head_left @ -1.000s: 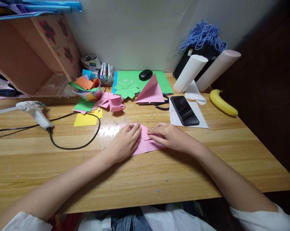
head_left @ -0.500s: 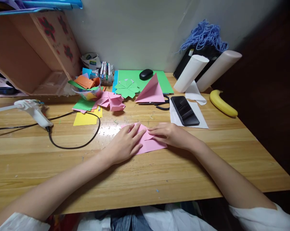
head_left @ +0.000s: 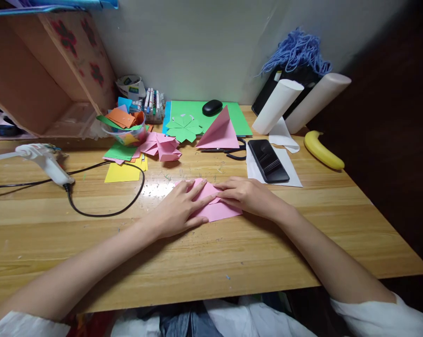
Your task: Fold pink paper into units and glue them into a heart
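A sheet of pink paper lies on the table in front of me, with a small flap folded over on its top side. My left hand rests flat across its left part, fingers spread, holding nothing. From the other side, my right hand has its fingers close together on the folded flap, pressing it at the crease; its thumb is hidden. Beyond the hands stands a folded pink paper triangle, over black-handled scissors. A crumpled pink paper shape sits farther left.
On the left are a white glue gun with a looping black cable and a tub of paper scraps. A phone lies on white paper at right, near a banana and white paper rolls. Behind is a black mouse.
My left fingers have spread wider and slid slightly right, onto the flap. The right fingers have shifted a little along the fold, now covering more of the flap. The view has moved slightly.
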### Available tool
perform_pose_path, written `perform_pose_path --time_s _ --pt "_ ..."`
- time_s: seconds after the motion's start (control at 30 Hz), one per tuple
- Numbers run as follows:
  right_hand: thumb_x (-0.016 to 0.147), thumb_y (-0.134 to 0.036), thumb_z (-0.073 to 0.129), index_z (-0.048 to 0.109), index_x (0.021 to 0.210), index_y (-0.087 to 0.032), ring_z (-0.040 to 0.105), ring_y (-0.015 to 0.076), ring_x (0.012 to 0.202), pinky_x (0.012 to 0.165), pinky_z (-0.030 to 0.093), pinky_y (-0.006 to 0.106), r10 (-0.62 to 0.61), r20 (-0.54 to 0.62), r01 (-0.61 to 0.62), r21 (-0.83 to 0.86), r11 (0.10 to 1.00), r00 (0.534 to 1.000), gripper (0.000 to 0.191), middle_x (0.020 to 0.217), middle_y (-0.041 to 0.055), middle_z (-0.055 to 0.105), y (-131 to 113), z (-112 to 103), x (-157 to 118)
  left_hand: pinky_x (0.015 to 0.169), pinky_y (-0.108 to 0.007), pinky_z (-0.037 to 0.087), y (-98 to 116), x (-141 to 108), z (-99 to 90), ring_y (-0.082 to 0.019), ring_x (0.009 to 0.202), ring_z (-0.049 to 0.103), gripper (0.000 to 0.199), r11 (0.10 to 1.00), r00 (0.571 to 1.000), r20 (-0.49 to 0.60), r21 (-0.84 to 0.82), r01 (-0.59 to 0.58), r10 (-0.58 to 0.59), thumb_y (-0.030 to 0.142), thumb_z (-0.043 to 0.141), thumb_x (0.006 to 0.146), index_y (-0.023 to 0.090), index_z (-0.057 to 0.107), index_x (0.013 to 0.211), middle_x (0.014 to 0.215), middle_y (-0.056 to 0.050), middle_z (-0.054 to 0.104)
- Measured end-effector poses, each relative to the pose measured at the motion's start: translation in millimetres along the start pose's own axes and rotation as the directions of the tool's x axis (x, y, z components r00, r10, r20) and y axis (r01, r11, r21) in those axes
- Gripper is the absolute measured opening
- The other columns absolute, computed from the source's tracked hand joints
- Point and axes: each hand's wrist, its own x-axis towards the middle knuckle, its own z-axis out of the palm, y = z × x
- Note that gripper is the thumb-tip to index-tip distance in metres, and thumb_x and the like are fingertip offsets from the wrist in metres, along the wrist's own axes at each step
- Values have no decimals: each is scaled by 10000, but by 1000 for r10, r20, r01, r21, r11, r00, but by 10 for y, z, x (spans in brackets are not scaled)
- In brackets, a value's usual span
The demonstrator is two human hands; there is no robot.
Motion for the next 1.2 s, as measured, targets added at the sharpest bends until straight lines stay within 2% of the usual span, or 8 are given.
perform_pose_path --time_s 0.2,0.47,0.6,0.77,0.87,0.93,1.03,1.2 --pt "841 -363 481 681 935 -205 581 176 870 743 467 285 -12 86 12 -5 1000 996 272 1030 40 658 -19 -97 -13 952 -559 227 -5 -9 -16 -380 1257 228 686 999 998 68 -34 5 -2 666 307 750 317 287 1340 1411 -147 239" --pt "866 -347 436 687 706 -188 564 148 656 602 387 239 87 224 -67 -97 993 971 337 634 52 648 -109 -290 -41 961 -571 209 -21 7 -3 -393 1274 201 690 998 997 73 -65 22 -17 679 316 735 313 336 1320 1430 -150 203" --pt "871 -364 410 649 593 -171 546 142 592 570 347 245 159 298 -107 -181 978 941 414 581 59 606 -156 -363 -60 985 -549 196 -34 -6 6 -380 1293 169 666 996 999 49 -82 23 -19 659 351 740 335 321 1321 1459 -126 112" --pt "865 -353 412 644 576 -177 505 111 509 512 303 238 163 292 -115 -175 978 943 410 568 39 594 -101 -383 -95 990 -569 172 -35 -15 0 -381 1304 133 657 994 998 67 -110 25 -17 648 357 745 345 303 1326 1463 -135 61" --pt "858 -349 418 616 521 -168 495 111 490 488 300 244 165 204 -134 -159 978 965 431 548 38 586 -22 -330 -95 995 -570 167 -31 -11 -17 -379 1308 117 641 991 998 66 -132 21 -12 640 374 744 353 321 1315 1465 -126 55" --pt "858 -340 420 627 558 -165 530 136 554 513 343 253 184 73 -173 -131 976 980 405 581 50 608 13 -258 -69 1001 -558 177 -33 -8 -22 -372 1309 120 624 989 999 52 -149 22 -14 628 392 746 350 349 1303 1464 -119 77" --pt "865 -283 428 666 846 -172 567 179 835 689 436 284 155 -84 -154 21 988 984 264 849 64 675 20 -100 -2 1007 -536 201 -54 -3 1 -348 1306 169 556 984 1000 8 -178 20 -19 583 421 767 333 424 1264 1449 -113 167" --pt "867 -210 414 540 1156 -214 478 184 1076 902 418 375 38 -71 -25 181 983 997 315 1188 36 567 -3 153 91 1002 -447 270 -139 11 88 -233 1222 372 340 965 978 -145 -236 111 -148 389 375 873 266 566 1125 1318 -89 433"
